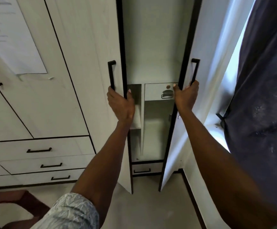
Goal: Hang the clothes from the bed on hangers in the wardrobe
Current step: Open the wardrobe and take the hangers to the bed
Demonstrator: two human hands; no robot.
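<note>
A white wardrobe (pixel 151 47) with black edging stands in front of me, its two doors partly open. My left hand (pixel 120 104) grips the lower end of the left door's black handle (pixel 111 73), thumb on the door's edge. My right hand (pixel 186 96) grips the lower end of the right door's handle (pixel 195 70). Between the doors I see pale shelves and a small inner drawer (pixel 159 91) with a keyhole. No clothes, hangers or bed are in view.
More wardrobe doors and three drawers (pixel 40 150) with black pulls lie to the left. A paper sheet (pixel 13 38) is stuck on one door. A dark curtain (pixel 265 96) hangs at the right over a bright window. Pale floor lies below, a reddish-brown furniture edge (pixel 18 202) at bottom left.
</note>
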